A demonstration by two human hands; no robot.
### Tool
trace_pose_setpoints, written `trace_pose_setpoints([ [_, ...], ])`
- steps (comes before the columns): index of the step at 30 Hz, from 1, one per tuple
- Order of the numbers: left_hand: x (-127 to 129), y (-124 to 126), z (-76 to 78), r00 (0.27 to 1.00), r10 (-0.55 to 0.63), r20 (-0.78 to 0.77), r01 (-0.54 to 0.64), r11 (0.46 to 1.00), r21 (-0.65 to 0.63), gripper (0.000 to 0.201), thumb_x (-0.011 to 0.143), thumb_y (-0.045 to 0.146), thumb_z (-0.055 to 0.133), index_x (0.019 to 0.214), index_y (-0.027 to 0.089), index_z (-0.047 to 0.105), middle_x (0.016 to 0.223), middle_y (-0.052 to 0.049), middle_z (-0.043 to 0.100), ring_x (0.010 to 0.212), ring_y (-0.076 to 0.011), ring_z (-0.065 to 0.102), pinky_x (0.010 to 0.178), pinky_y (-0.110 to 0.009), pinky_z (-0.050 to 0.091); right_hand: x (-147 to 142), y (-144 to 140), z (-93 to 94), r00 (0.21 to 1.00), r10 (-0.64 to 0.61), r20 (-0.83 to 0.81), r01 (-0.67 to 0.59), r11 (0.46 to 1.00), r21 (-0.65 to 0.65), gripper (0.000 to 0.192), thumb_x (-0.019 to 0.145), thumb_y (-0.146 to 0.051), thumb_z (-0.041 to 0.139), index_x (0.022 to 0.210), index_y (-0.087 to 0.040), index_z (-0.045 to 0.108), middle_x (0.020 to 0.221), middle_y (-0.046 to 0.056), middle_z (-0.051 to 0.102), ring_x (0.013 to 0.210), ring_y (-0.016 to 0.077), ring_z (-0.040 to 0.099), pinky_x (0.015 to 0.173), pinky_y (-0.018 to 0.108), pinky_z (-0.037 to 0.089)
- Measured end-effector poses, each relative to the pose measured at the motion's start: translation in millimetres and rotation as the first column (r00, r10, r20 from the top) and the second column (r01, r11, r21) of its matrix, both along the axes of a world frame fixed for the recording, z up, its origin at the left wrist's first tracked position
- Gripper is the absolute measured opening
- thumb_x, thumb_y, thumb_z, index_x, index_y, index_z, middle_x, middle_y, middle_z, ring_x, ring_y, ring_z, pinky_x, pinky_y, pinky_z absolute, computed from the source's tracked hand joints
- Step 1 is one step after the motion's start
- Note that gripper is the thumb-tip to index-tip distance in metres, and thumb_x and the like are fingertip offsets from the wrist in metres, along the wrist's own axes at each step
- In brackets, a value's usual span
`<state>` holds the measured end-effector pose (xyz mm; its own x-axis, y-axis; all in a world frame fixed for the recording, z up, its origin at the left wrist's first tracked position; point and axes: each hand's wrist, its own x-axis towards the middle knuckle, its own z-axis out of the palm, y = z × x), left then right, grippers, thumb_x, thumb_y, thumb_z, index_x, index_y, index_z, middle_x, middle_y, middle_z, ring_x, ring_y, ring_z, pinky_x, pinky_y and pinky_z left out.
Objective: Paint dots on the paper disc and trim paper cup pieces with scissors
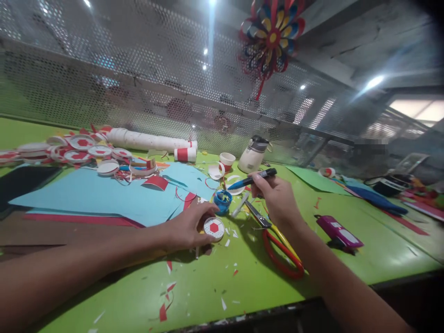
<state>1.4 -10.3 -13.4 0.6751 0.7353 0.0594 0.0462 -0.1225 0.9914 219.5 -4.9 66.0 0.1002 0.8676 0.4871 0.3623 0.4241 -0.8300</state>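
Note:
My left hand (pixel 189 228) holds a small white paper disc with a red hexagon centre (pixel 214 227) down on the green table (pixel 243 282). My right hand (pixel 276 196) is raised a little above the table and grips a black-bodied pen with a blue tip (pixel 252 179), the tip pointing left. Between the hands sits a small blue open pot (pixel 222 200). Red-and-yellow-handled scissors (pixel 277 243) lie under my right wrist.
Blue and red paper sheets (pixel 104 194) cover the left side, with a pile of finished red-and-white discs (pixel 79 148) and a white tube (pixel 145 140) behind. A white jug (pixel 253 155), paper cup (pixel 227 161), pink device (pixel 339 232) and paper scraps lie around. A paper flower (pixel 272 37) hangs on the mesh wall.

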Motion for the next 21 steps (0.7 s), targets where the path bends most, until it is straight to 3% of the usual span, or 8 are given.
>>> trace_pose_setpoints([
  [4,0.2,0.3,1.5,0.999,0.03,-0.02,-0.029,0.999,0.037,0.056,0.074,0.031,0.073,0.119,0.016,0.043,0.095,-0.008,0.063,0.064,-0.016,0.064,0.054,-0.028,0.051,-11.1,7.3,0.7,0.994,-0.005,0.111,0.014,0.996,-0.085,0.036,0.075,-0.042,0.067,0.051,-0.017,0.056,0.051,-0.001,0.055,0.051,0.0119,0.047,0.053,0.027,0.038],
  [9,0.9,0.9,6.4,0.991,0.1,-0.093,-0.085,0.984,0.159,0.053,0.071,0.024,0.075,0.116,0.014,0.048,0.107,-0.012,0.061,0.076,-0.0188,0.066,0.06,-0.029,0.053,-17.1,23.6,-16.7,0.987,0.02,0.161,0.005,0.988,-0.155,0.033,0.075,-0.044,0.065,0.057,-0.017,0.058,0.052,-0.001,0.055,0.05,0.0122,0.047,0.052,0.027,0.038],
  [15,1.1,-0.7,5.8,0.998,0.004,-0.058,-0.005,1.0,-0.01,0.058,0.077,0.028,0.07,0.123,0.016,0.038,0.083,-0.004,0.064,0.053,-0.0152,0.064,0.046,-0.025,0.049,-16.2,31.2,-36.2,0.975,0.106,0.193,-0.06,0.971,-0.232,0.028,0.074,-0.041,0.066,0.072,-0.014,0.065,0.062,0.001,0.061,0.055,0.0132,0.05,0.054,0.028,0.041],
  [21,1.3,0.6,5.1,0.997,0.007,-0.071,-0.003,0.999,0.049,0.055,0.075,0.027,0.072,0.12,0.015,0.042,0.083,-0.006,0.065,0.056,-0.0158,0.064,0.049,-0.027,0.05,-13.4,30.9,-36.3,0.977,0.11,0.183,-0.068,0.972,-0.224,0.026,0.073,-0.039,0.069,0.066,-0.014,0.062,0.058,-0.003,0.055,0.054,0.0106,0.045,0.053,0.026,0.036],
])
